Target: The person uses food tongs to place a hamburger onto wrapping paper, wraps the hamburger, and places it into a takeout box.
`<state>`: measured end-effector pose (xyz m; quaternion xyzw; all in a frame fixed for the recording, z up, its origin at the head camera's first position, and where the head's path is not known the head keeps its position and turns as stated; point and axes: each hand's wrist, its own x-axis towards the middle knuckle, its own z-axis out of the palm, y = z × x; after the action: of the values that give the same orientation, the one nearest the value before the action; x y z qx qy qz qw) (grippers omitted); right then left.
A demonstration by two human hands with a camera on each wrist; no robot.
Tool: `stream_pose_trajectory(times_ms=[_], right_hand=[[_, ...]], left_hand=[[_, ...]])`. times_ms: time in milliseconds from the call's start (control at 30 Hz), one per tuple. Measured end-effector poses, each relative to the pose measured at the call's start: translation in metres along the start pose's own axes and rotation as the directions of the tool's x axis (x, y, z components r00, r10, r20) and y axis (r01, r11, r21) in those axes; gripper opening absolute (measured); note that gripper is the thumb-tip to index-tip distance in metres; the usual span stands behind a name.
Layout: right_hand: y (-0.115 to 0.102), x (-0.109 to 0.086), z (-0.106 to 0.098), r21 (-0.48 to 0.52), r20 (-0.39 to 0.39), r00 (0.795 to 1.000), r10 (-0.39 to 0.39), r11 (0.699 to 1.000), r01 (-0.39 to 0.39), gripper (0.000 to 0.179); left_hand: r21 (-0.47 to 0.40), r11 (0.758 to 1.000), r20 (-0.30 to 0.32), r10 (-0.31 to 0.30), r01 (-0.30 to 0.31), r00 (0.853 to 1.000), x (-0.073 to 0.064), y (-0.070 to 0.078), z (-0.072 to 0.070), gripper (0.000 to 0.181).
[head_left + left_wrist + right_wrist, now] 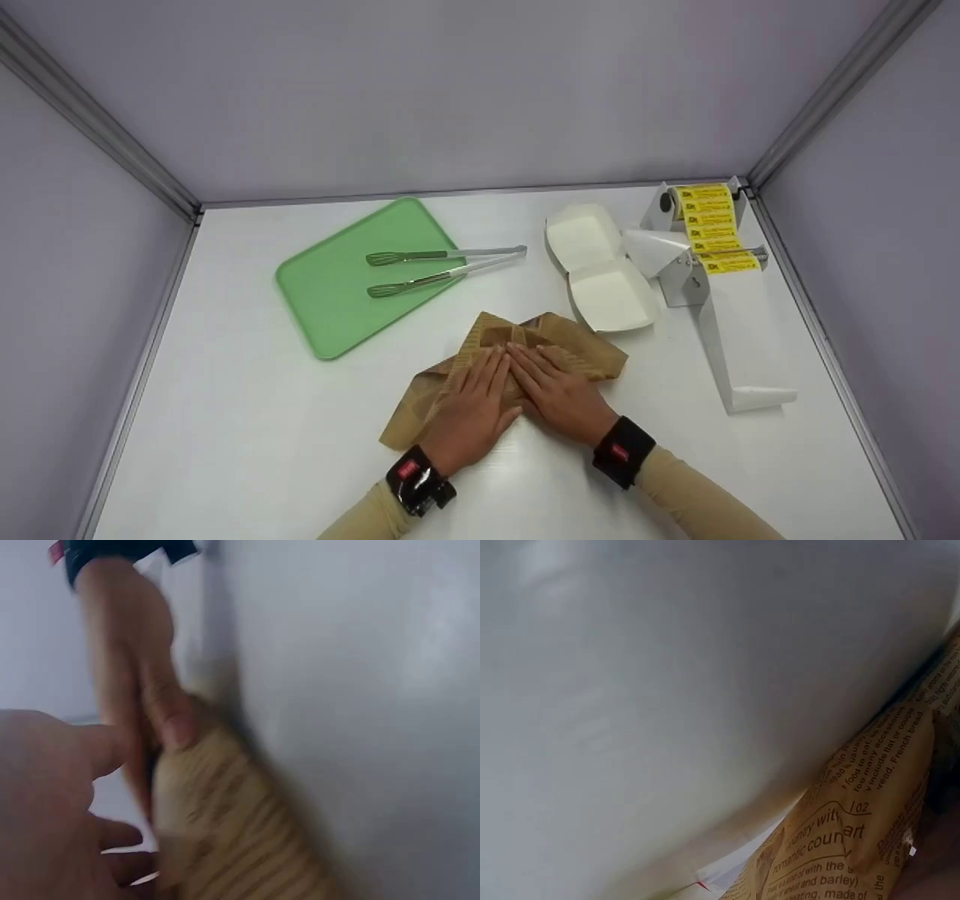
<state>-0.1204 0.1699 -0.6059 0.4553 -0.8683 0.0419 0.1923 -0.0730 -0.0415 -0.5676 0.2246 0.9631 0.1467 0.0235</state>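
A sheet of brown printed wrapping paper [592, 349] lies folded and crumpled on the white table, its side corners spread out left and right. My left hand [469, 412] rests on its left part with the fingers extended over the fold. Beside it my right hand [562, 394] lies on the paper too, fingers extended and the fingertips of both hands close together. In the left wrist view the right hand [127, 637] has its thumb on the blurred paper [232, 817]. The right wrist view shows lettering on the paper [832, 840]. Whether anything is inside the paper is hidden.
A green tray [330, 300] stands at the back left, with metal tongs [450, 277] lying across it. Behind the right hand is an opened white clamshell box [611, 296]. At the right stands a label dispenser [679, 281] with a yellow label roll [709, 217].
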Motion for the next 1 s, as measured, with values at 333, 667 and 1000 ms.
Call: stream_pose_trajectory(times_ms=[333,667,1000], right_hand=[[0.018,-0.005,-0.006,0.079,-0.02,0.998,0.06,0.995,-0.058,0.051],[0.045,-0.026,-0.029,0.6,0.146,0.882,0.448,0.669,-0.439,0.062],[0.055,-0.028,-0.044,0.757,0.321,0.87,0.375,0.451,-0.473,0.054]], left_hand=[[0.162,0.987,-0.108,0.037,-0.019,0.993,0.004,-0.016,0.029,0.079],[0.211,0.977,-0.049,0.034,-0.023,0.998,0.01,-0.013,0.01,0.077],[0.273,0.948,-0.081,0.191,-0.162,0.978,0.02,0.002,0.017,0.059]])
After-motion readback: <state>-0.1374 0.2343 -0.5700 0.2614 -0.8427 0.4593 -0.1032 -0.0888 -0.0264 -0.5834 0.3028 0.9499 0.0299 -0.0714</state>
